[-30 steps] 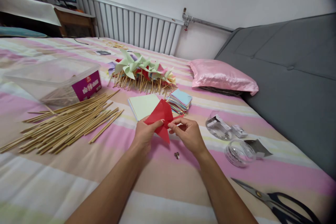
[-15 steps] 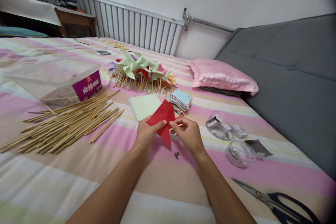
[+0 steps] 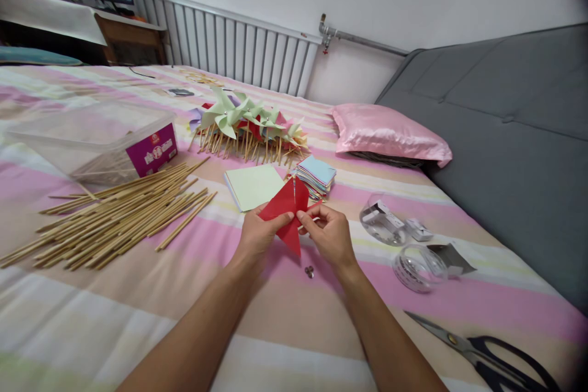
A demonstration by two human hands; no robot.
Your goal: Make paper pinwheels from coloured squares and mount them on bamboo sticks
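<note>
Both hands pinch a piece of red paper (image 3: 288,208) just above a striped pink bedspread (image 3: 138,294). My left hand (image 3: 258,234) grips the paper's left side. My right hand (image 3: 327,233) holds its centre from the right, where two flaps meet. A small metal pin (image 3: 309,271) lies on the bedspread just below the hands. Beyond the paper sit a pale green stack of sheets (image 3: 253,186) and a stack of coloured paper squares (image 3: 315,176).
Many wooden sticks (image 3: 114,214) lie at left beside a clear plastic box (image 3: 98,141). Finished pinwheels (image 3: 248,125) are heaped further back. At right are clear tape rolls (image 3: 416,266), a small container (image 3: 382,220), black scissors (image 3: 491,352), a pink pillow (image 3: 390,135) and a grey headboard (image 3: 514,135).
The red paper's upper right flap has been folded in toward the centre, giving it a notched top. Both hands have shifted slightly closer together.
</note>
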